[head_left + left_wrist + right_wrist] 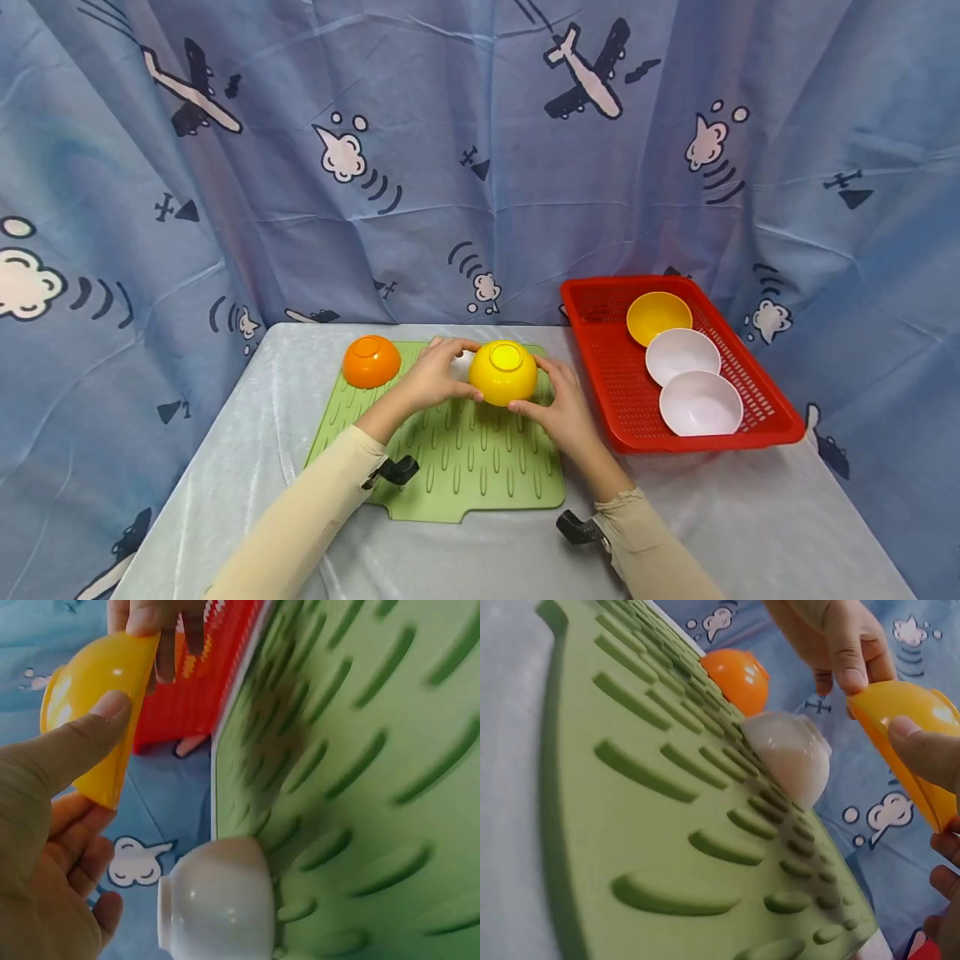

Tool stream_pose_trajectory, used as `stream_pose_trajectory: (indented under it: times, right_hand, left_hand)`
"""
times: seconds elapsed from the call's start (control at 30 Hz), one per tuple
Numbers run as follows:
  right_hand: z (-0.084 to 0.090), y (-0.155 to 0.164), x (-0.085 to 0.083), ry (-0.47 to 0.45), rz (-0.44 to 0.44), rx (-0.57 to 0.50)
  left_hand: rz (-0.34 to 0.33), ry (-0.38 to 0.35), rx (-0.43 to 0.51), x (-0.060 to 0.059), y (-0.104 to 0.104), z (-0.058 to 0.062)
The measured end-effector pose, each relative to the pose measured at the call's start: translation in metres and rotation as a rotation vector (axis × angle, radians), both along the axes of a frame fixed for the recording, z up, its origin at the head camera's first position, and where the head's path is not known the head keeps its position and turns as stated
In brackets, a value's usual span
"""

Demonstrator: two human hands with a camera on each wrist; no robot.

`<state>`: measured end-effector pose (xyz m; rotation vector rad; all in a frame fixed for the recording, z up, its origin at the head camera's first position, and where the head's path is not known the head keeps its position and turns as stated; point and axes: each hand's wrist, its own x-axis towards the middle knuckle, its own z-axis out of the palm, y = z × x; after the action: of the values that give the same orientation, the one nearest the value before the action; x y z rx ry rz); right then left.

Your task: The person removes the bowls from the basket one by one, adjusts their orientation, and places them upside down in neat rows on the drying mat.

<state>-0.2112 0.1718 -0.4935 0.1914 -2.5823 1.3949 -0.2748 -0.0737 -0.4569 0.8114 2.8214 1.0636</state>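
Observation:
A yellow bowl (502,377) is held upside down above the green drying mat (442,475), its foot ring facing up. My left hand (435,377) pinches its left rim between thumb and fingers. On the opposite side my right hand (561,410) grips the rim in the same way. Both wrist views show a gap between the yellow bowl and the mat. Under and behind the hands, a white bowl (221,900) sits inverted on the mat, mostly hidden in the head view. An orange bowl (371,362) rests upside down at the mat's far left corner.
To the right of the mat stands a red plastic basket (600,367). Inside it, a yellow bowl (659,318) and two white bowls, one in the middle (682,357) and one nearer (701,404), lie in a row. A patterned blue curtain (420,167) hangs behind the table.

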Motion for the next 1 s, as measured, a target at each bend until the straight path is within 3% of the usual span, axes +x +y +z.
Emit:
stream_pose_trajectory:
  times: [0.23,0.4,0.73,1.0]
  right_hand:
    - [-0.011,0.003,-0.02,-0.023,-0.085,-0.032]
    - [-0.021,0.006,-0.033,-0.037,-0.134,-0.007]
    - [-0.038,0.014,-0.05,-0.041,-0.134,0.006]
    - [-0.044,0.019,-0.055,-0.062,-0.103,0.05]
  left_hand:
    - [-0.045,0.011,-0.099,-0.038,0.013,0.0]
    - [-0.069,-0.02,-0.158,-0.057,0.02,-0.005]
    - [-0.103,0.007,-0.278,-0.078,0.034,-0.02]
    - [-0.091,0.035,-0.389,-0.083,0.044,-0.026]
